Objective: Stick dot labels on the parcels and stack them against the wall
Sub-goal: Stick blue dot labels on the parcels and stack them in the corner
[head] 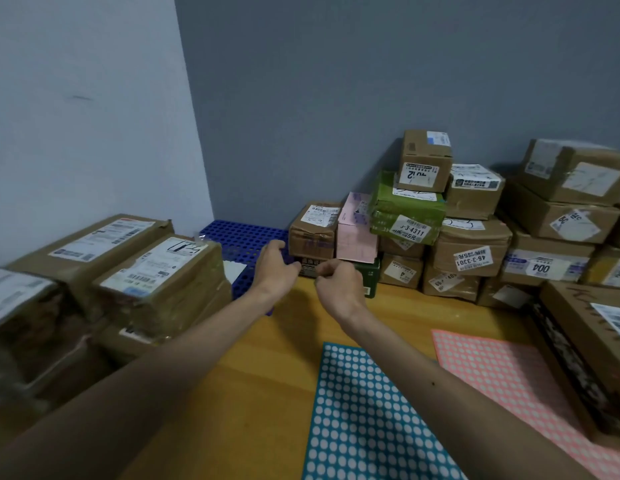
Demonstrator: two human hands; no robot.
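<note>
Parcels are stacked against the grey wall: a brown box [313,230] on a small dark box [306,266], a pink parcel [356,233], a green parcel [405,213] and several brown cartons to the right. My left hand [277,266] hovers at the dark box's left edge, thumb up and fingers curved, holding nothing. My right hand [336,284] is in front of that box with its fingers curled shut; nothing shows in it. A teal dot-label sheet [364,410] and a pink dot-label sheet [509,375] lie on the wooden floor [253,375] below my arms.
A blue perforated plastic pallet [239,237] lies in the corner. Large taped parcels [156,271] pile up along the left wall. A big carton [592,341] stands at the right edge, beside the pink sheet.
</note>
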